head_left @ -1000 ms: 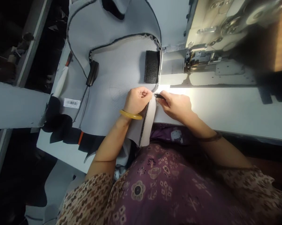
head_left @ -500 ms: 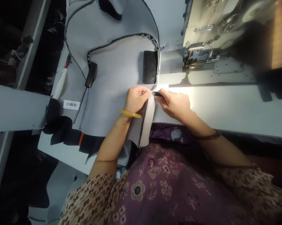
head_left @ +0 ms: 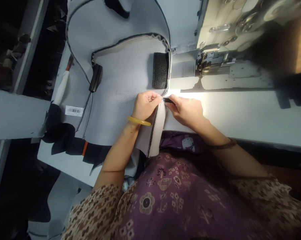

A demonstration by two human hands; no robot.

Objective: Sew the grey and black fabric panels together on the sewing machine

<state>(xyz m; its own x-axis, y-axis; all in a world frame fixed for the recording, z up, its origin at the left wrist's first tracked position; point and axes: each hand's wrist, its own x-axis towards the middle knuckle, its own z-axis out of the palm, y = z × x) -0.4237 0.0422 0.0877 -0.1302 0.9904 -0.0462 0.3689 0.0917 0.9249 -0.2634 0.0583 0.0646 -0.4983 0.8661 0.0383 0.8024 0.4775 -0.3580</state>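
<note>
A large grey fabric piece (head_left: 120,76) with dark edging lies across the white sewing table (head_left: 240,113); a black rough patch (head_left: 160,70) is sewn near its right edge. My left hand (head_left: 145,106), with a yellow bangle on the wrist, is curled and pinches the fabric's edge where a folded strip hangs down toward my lap. My right hand (head_left: 186,110) is closed around a small black tool (head_left: 168,100), whose tip meets the fabric edge right beside my left fingers.
A sewing machine (head_left: 227,43) stands at the back right, its needle area lit. A barcode label (head_left: 74,110), a small black buckle (head_left: 95,78) and dark fabric scraps (head_left: 62,136) lie at the left. Dark gaps border the table on the left.
Both hands have stayed at the fabric edge; the view has shifted slightly, and the tool tip sits a little closer to my left fingers.
</note>
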